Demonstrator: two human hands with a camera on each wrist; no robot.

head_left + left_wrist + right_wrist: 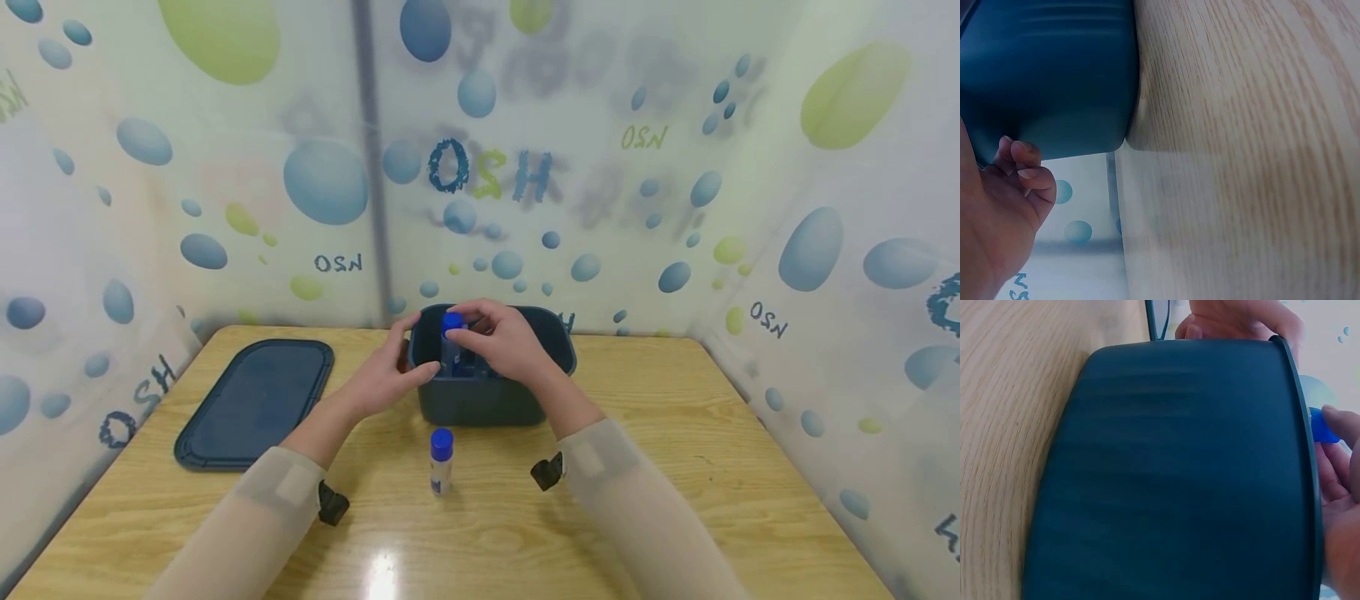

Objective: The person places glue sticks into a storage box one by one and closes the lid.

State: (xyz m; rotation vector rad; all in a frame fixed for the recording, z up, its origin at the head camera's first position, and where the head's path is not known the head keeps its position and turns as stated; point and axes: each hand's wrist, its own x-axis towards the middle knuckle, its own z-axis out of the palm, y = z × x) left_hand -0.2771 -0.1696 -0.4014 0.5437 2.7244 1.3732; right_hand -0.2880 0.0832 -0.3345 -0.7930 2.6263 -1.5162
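Note:
A dark teal plastic bin (483,404) stands at the back of the table, with its outer wall filling much of the right wrist view. My right hand (506,342) reaches over its front rim and pinches the blue cap of a glue stick (452,321), held upright inside at the left end. The lower part of that stick sits behind the bin's front wall. At the bin's left end, my left hand (382,375) holds the rim, thumb at the front corner and index finger farther back. Another glue stick (441,462), blue-capped with a pale body, stands upright in front of the bin.
A dark blue lid (258,404) lies flat on the wooden table (645,483), to the left of the bin and partly behind my left forearm. Behind the table hangs a patterned curtain (622,192), close to the bin's back.

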